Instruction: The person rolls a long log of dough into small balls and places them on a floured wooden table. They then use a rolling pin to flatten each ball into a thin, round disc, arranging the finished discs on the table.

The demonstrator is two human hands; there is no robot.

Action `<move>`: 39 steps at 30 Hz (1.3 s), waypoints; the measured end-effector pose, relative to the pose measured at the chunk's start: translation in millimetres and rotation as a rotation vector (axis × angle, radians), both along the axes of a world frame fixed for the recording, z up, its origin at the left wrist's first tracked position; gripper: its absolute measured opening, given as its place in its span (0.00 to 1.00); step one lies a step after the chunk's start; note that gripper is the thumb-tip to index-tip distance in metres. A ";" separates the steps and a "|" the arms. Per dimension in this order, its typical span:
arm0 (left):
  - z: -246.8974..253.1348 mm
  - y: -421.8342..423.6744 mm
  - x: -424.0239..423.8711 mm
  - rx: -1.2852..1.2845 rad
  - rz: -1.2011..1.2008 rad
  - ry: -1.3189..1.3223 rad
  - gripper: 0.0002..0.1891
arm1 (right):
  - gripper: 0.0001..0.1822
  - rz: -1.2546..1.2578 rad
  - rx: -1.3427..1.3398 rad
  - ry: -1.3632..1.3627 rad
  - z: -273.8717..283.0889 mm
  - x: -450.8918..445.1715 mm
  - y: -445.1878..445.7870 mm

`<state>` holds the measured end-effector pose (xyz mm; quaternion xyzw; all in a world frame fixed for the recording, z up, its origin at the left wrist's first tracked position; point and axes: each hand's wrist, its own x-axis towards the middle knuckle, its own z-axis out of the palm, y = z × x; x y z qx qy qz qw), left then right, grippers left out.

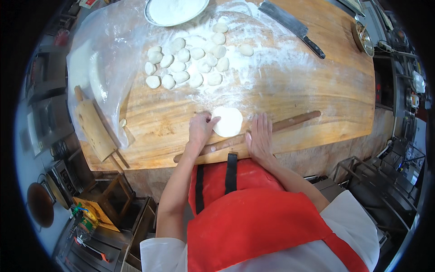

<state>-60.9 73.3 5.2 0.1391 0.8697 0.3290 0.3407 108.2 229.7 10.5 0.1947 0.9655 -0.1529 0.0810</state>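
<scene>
A flat round dough wrapper point(228, 122) lies on the wooden table near its front edge. My left hand point(201, 127) pinches the wrapper's left rim between thumb and fingers. Just below it, a long thin wooden rolling pin point(295, 121) runs slantwise from lower left to upper right. My right hand point(260, 137) rests flat over the middle of this pin, fingers straight and pointing away from me, and hides part of it. Farther back, several small flattened dough pieces point(180, 76) sit on the floured wood.
A large roller-type rolling pin point(95, 129) lies at left beside a clear plastic sheet point(112, 40) covering long dough point(97, 74). A bowl of flour point(176, 10) and a cleaver point(285, 20) are at the back. Another bowl point(363, 39) stands at the far right edge.
</scene>
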 end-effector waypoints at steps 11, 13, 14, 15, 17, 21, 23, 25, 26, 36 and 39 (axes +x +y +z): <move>0.2 21.7 -21.5 0.157 -0.073 0.240 0.08 | 0.39 -0.001 0.003 0.057 4.8 -21.4 -2.9; 17.3 10.4 -18.6 0.023 0.038 0.051 0.10 | 0.39 0.021 -0.061 -0.005 9.9 21.4 -11.9; 17.9 6.1 -15.6 -0.031 0.080 -0.123 0.13 | 0.39 0.012 -0.032 -0.005 3.3 17.6 -11.6; 17.0 2.9 -13.7 -0.065 0.039 -0.092 0.13 | 0.39 0.007 -0.006 -0.004 2.7 -2.6 -9.2; 12.0 5.2 -17.6 -0.121 -0.045 -0.016 0.12 | 0.39 0.007 0.033 0.071 1.0 -51.1 1.0; 12.6 19.7 -27.7 0.082 -0.222 0.294 0.11 | 0.39 0.047 0.056 0.207 6.5 -76.1 5.6; 4.3 17.0 -28.5 0.108 -0.276 0.349 0.11 | 0.39 0.070 0.009 0.140 7.3 -50.0 -2.7; 4.4 7.3 -26.2 0.045 -0.132 0.219 0.10 | 0.39 0.058 -0.085 -0.030 7.7 1.0 -13.8; 11.1 2.6 -25.1 -0.019 -0.079 0.126 0.11 | 0.39 0.064 -0.063 -0.025 6.6 1.0 -13.5; 24.3 27.2 -39.4 0.009 -0.284 0.228 0.09 | 0.37 0.034 0.057 0.225 0.1 -89.5 2.6; 1.9 -6.7 -32.5 0.101 -0.067 0.278 0.11 | 0.37 0.051 -0.064 -0.054 13.4 -16.7 -17.6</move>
